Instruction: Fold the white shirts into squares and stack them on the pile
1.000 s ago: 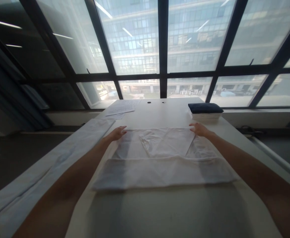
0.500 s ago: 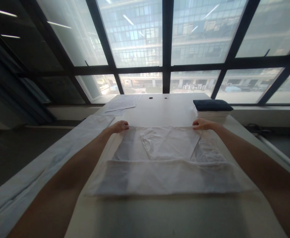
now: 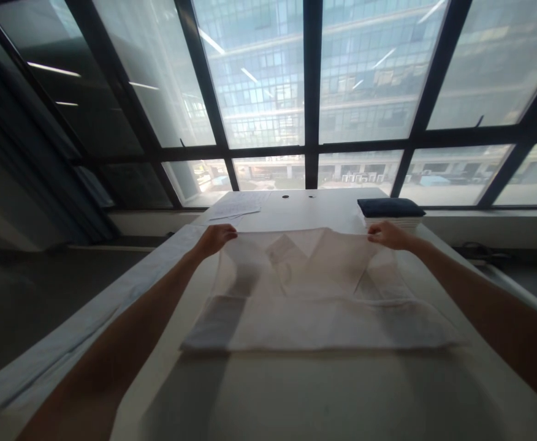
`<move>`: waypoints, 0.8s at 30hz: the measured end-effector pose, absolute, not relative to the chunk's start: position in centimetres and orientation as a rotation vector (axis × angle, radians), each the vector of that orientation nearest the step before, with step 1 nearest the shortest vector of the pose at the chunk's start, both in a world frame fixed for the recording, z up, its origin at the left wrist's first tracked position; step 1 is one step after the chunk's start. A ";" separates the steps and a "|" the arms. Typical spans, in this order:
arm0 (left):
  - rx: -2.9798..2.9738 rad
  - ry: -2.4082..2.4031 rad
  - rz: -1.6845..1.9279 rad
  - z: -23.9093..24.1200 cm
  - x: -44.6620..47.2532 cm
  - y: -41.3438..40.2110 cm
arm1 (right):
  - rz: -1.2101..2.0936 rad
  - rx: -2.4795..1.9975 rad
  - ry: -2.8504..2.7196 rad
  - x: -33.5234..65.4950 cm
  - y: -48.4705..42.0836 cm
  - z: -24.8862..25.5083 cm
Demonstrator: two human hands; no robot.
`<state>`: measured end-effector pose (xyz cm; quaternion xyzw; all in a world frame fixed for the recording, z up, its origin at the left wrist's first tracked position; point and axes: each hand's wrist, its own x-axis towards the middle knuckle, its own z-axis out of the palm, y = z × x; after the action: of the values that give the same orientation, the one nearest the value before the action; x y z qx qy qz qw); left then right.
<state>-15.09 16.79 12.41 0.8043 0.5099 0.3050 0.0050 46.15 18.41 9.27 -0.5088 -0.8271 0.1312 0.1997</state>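
A white garment [image 3: 314, 294] lies partly folded on a white table [image 3: 323, 398], its near part flat and its far edge raised off the surface. My left hand [image 3: 216, 237] grips the far left corner of that edge. My right hand [image 3: 386, 234] grips the far right corner. The lifted cloth hangs between both hands, and light shows through it.
A stack of folded cloths with a dark blue one on top [image 3: 390, 209] sits at the far right of the table. Paper sheets [image 3: 236, 207] lie at the far left. A long pale cloth [image 3: 89, 318] runs along the table's left side. Large windows stand behind.
Both hands have closed on the garment's far corners and lifted that edge off the table. Before, the hands rested flat on the cloth.
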 end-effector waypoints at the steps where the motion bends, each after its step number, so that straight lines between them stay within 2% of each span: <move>1: 2.508 1.601 0.988 12.6 -15.0 16.0 | 0.339 -1.425 -2.305 46.3 17.8 9.3; 11: 2.574 1.526 1.117 11.4 -15.9 8.6 | 0.075 -1.506 -2.307 46.2 10.7 8.2; 17: 2.698 1.346 0.949 8.1 -16.9 4.4 | -0.124 -1.332 -2.371 46.2 7.5 5.1; 24: 2.681 1.300 0.707 4.7 -16.6 1.5 | -0.197 -1.281 -2.484 46.5 5.0 1.9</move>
<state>-16.56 1.50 4.73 0.8748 0.4243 0.2306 0.0395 46.48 5.01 1.90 -0.4505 -0.8739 -0.0693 0.1690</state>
